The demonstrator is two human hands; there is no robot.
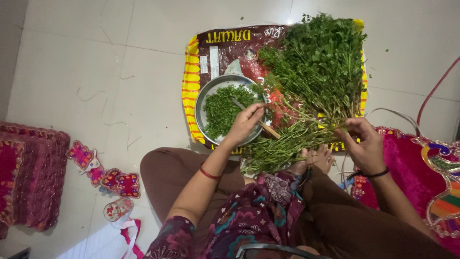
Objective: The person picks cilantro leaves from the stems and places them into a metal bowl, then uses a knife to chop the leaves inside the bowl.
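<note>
The left hand (243, 125), fingers closed on picked leaves, hovers over the partly filled steel bowl (203, 98), while the right hand (365, 144) pinches stems in the large unpicked herb bundle (316, 76) on the floor sack (191, 72).

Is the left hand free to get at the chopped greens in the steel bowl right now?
Probably yes: the left hand holds a knife over the bowl's rim, with nothing covering the chopped greens.
</note>
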